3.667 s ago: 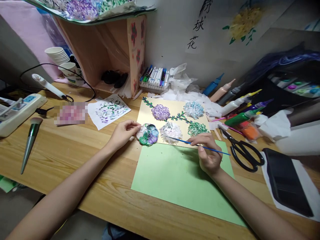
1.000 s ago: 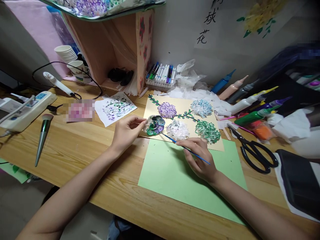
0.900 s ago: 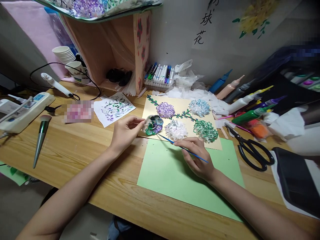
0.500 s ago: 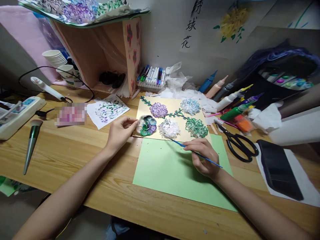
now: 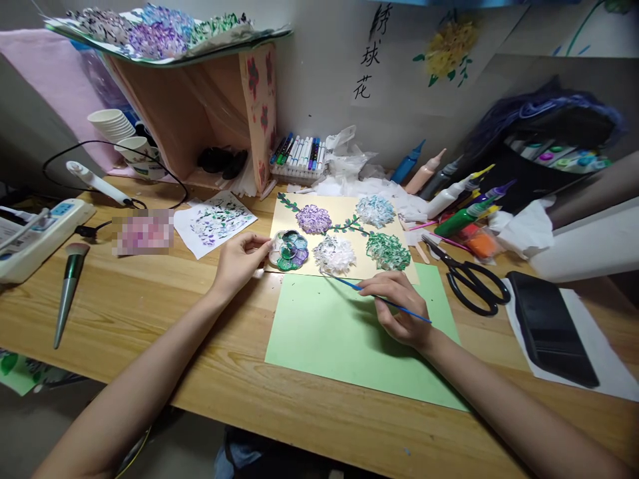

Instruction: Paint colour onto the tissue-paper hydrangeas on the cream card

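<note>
My left hand (image 5: 243, 264) pinches the rim of a flower-shaped paint palette (image 5: 289, 251) with green, purple and white wells. My right hand (image 5: 399, 306) is closed around a thin blue paintbrush (image 5: 349, 285), its tip near the lower edge of the white flower. On the cream card (image 5: 294, 203) are a purple flower (image 5: 314, 219), a blue one (image 5: 375, 210), a white one (image 5: 334, 254) and a green one (image 5: 389, 252), with a leafy vine across. Under the right hand lies a light green sheet (image 5: 324, 339).
Black scissors (image 5: 479, 289) and a dark phone (image 5: 549, 326) lie at the right. Paint bottles (image 5: 464, 216) and a box of markers (image 5: 299, 156) stand behind the card. A makeup brush (image 5: 70, 293), a power strip (image 5: 44, 239) and a paint-spotted paper (image 5: 217, 223) are at the left.
The paintbrush tip has shifted left along the white flower's lower edge, with my right hand following. My left hand still holds the palette. The whole view has shifted slightly.
</note>
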The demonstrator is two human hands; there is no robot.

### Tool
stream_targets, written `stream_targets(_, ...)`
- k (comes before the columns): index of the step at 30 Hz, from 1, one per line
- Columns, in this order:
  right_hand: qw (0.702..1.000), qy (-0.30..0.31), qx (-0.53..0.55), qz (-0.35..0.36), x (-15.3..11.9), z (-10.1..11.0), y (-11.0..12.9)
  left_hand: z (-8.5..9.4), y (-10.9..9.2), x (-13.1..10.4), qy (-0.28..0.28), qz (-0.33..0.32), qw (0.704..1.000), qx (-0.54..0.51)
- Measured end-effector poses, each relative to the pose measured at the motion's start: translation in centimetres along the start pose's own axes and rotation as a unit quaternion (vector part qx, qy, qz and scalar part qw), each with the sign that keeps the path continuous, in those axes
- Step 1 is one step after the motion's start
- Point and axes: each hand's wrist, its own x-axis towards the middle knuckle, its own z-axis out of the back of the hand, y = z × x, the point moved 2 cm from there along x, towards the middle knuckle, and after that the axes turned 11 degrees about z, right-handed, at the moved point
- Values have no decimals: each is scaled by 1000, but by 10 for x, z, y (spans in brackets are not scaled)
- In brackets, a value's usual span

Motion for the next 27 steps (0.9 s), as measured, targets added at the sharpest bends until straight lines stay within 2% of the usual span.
stream_targets(9,1000,-6,-5,-7,0,-1,-1,0,-1,0,-1,5,1000,-1)
stream_targets(12,1000,9,-11,-9,-1,-2,-1,0,-1,0,-2,6,1000,0)
stream_targets(18,1000,9,-22,16,-1,-1,1,0,-1,0,0,6,1000,1)
stream_targets(27,999,21,-43,16,-1,-3,1,1,-1,-1,-3,9,1000,-7)
